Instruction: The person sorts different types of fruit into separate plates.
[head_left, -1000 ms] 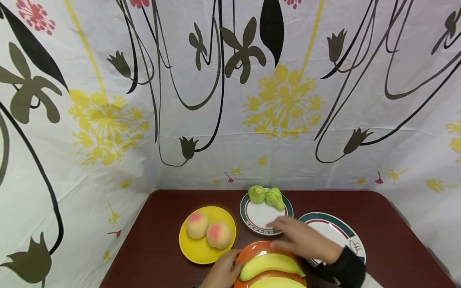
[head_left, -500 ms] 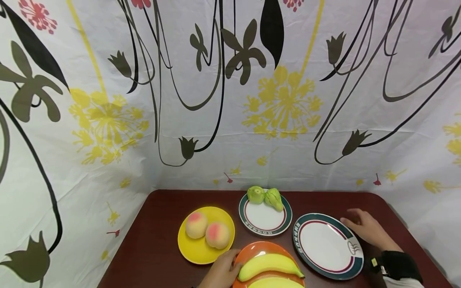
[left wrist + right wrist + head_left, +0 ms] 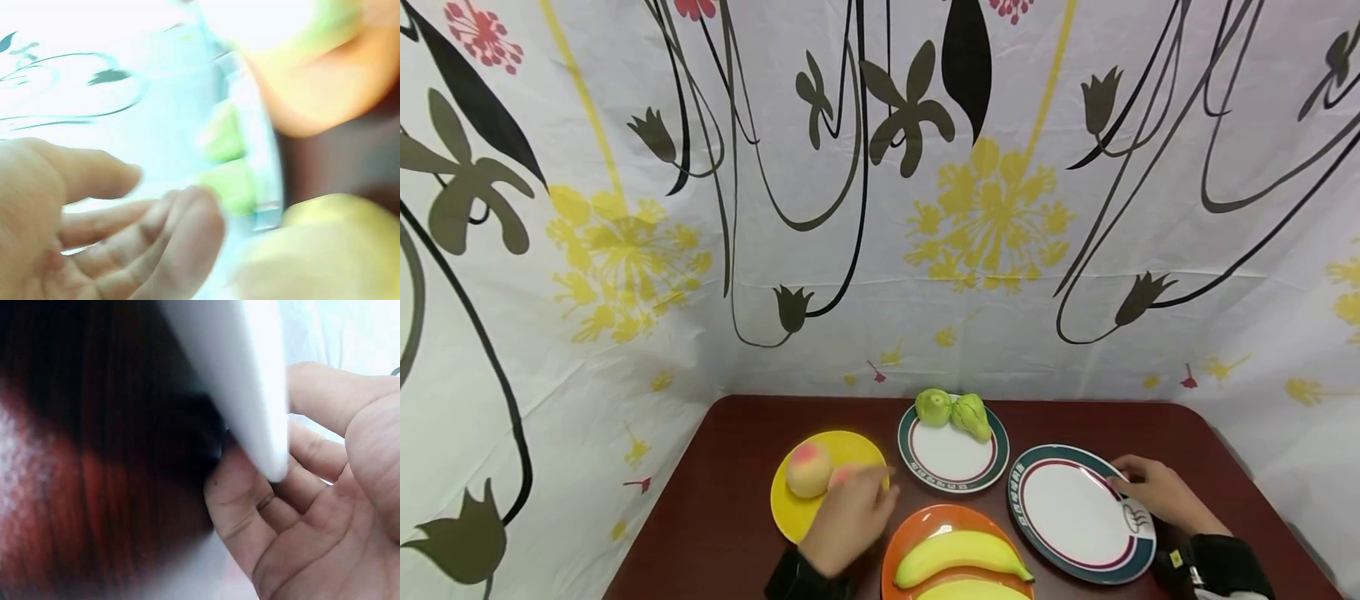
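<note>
My right hand (image 3: 1168, 496) grips the right rim of a large white plate (image 3: 1071, 512) with a green border. In the right wrist view, the plate's edge (image 3: 262, 444) runs between thumb and fingers. My left hand (image 3: 850, 517) is over the right part of a yellow plate (image 3: 786, 508), blurred, its fingers loosely bent with nothing between them. One peach (image 3: 808, 471) shows fully on that plate; a second peach (image 3: 844, 473) is mostly hidden behind the hand. Beside the left hand is an orange plate (image 3: 936, 518) bearing two bananas (image 3: 962, 554).
At the back, a smaller green-rimmed plate (image 3: 951, 462) holds two light-green, chayote-like pieces (image 3: 972, 415). The dark red-brown table (image 3: 700, 517) ends at a flower-printed cloth (image 3: 880, 250).
My right hand has swung from over the orange plate to the large white plate's right rim and taken hold of it. My left hand has left the orange plate's rim for the yellow plate.
</note>
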The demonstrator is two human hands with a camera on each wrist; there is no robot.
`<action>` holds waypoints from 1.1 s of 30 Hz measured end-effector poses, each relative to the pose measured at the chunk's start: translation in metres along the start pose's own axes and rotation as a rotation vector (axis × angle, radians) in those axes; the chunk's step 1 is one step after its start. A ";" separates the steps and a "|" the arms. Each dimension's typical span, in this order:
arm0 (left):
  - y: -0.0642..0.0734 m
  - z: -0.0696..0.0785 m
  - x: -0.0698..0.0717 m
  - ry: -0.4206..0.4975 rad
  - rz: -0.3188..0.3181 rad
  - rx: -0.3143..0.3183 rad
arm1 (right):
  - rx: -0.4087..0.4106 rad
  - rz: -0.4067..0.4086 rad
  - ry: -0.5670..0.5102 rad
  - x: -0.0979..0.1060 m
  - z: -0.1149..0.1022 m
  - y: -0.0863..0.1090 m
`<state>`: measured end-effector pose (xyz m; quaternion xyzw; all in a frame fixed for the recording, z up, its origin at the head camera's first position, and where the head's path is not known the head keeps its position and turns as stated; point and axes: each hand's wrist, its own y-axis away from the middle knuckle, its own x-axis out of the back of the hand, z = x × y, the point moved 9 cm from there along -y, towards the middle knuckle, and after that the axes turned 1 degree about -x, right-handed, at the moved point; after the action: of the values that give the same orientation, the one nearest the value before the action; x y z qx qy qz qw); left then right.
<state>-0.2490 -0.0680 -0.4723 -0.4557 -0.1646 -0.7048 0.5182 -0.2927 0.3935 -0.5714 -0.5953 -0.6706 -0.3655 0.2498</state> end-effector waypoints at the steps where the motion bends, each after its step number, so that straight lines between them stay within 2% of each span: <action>1: -0.014 0.008 0.013 -0.050 0.045 -0.035 | 0.003 0.001 0.008 0.000 0.000 0.001; 3: -0.045 0.022 0.030 -0.098 0.097 -0.091 | -0.001 0.000 0.011 0.000 0.000 0.002; 5: -0.078 0.031 0.034 -0.124 0.093 -0.138 | 0.001 -0.005 0.007 0.000 0.000 0.003; 6: -0.094 0.034 0.031 -0.143 0.077 -0.157 | 0.001 -0.002 0.005 0.001 -0.001 0.003; 9: -0.136 0.031 0.005 -0.200 -0.026 -0.159 | 0.005 0.004 -0.004 0.001 -0.001 0.002; 12: -0.160 0.015 -0.033 -0.248 -0.148 -0.124 | 0.004 0.012 -0.004 -0.001 0.000 0.000; 15: -0.165 0.000 -0.067 -0.221 -0.254 -0.078 | 0.005 0.009 -0.005 -0.004 0.001 0.001; 18: -0.165 -0.009 -0.088 -0.179 -0.293 -0.046 | 0.005 0.003 -0.019 -0.006 0.002 0.003; 20: -0.167 -0.013 -0.096 -0.177 -0.286 -0.036 | 0.003 0.001 -0.024 -0.006 0.003 0.004; 25: -0.176 -0.033 -0.111 -0.191 -0.194 0.000 | -0.007 -0.002 -0.025 -0.006 0.002 0.005; 29: -0.176 -0.042 -0.114 -0.162 -0.120 0.000 | -0.001 -0.001 -0.046 -0.007 0.004 0.007; 33: -0.173 -0.042 -0.112 -0.180 -0.087 -0.007 | 0.000 -0.002 -0.058 -0.008 0.005 0.007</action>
<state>-0.4160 0.0379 -0.5445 -0.5116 -0.2276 -0.6833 0.4686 -0.2836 0.3923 -0.5793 -0.6051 -0.6781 -0.3482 0.2300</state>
